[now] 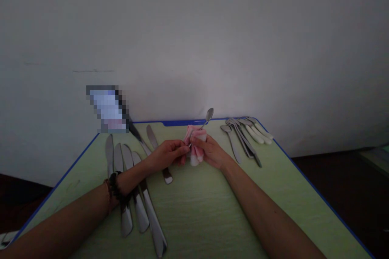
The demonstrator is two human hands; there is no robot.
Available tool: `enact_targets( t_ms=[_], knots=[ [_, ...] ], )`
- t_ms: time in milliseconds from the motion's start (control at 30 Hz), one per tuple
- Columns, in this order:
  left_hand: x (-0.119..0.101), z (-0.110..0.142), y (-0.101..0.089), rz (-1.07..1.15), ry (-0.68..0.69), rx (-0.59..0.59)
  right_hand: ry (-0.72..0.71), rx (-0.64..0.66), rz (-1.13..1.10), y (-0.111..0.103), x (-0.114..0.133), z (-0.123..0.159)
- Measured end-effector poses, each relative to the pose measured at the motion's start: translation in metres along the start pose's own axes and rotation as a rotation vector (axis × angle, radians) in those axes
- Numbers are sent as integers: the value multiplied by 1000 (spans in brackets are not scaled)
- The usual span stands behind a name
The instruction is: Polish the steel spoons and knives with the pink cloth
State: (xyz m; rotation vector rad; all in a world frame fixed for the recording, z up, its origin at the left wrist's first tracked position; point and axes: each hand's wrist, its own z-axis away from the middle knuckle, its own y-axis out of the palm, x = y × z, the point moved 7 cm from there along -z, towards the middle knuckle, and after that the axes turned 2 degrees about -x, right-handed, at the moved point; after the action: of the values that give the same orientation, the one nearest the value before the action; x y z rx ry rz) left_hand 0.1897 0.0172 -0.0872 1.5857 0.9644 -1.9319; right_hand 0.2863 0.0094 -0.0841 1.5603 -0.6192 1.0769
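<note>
A metal spoon point(209, 114) is held over the middle of the table, its bowl pointing up and away from me. My left hand point(167, 154) pinches the handle's lower end, which is mostly hidden by fingers and cloth. Wrapped about the handle is a pink and white cloth point(197, 157). My right hand point(212, 152) is closed on this cloth, thumb on top, with the spoon running through it. Beneath my left wrist and forearm lie several table knives point(154, 226), partly covered by the arm. Another knife point(151, 134) lies just behind my left hand.
Several spoons point(233, 143) lie in a group at the back right, some with white handles point(255, 134). A pixelated device with a bright screen point(106, 107) stands at the back left. The green table point(200, 210) has a blue edge and meets a pale wall point(194, 40).
</note>
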Motion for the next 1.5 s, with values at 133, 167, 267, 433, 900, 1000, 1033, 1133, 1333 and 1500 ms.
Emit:
enact_targets(
  t_ms=[133, 167, 267, 433, 900, 1000, 1033, 1133, 1333, 1500],
  knots=[
    [2, 0, -1, 12, -7, -10, -12, -14, 9, -1, 1, 1],
    [2, 0, -1, 15, -9, -12, -11, -15, 12, 0, 1, 1],
    [2, 0, -1, 24, 0, -16, -7, -6, 8, 0, 0, 1],
    [1, 0, -2, 13, 7, -17, -10, 1, -7, 1, 1, 0],
    [1, 0, -1, 126, 47, 52, -20, -25, -52, -2, 0, -1],
    [0, 0, -1, 109, 49, 43, -21, -18, -43, -3, -1, -1],
    [0, 0, -2, 96, 50, 37, -19, -14, -39, -3, -1, -1],
    [1, -1, -2, 66, 45, 20, -13, -12, -19, -3, -2, -1],
    [2, -1, 0, 71, 43, 28, -12, 29, -20, 2, -1, 0],
    [1, -1, -1, 149, 16, 22, 9, 50, -40, 5, -3, 0]
  ],
)
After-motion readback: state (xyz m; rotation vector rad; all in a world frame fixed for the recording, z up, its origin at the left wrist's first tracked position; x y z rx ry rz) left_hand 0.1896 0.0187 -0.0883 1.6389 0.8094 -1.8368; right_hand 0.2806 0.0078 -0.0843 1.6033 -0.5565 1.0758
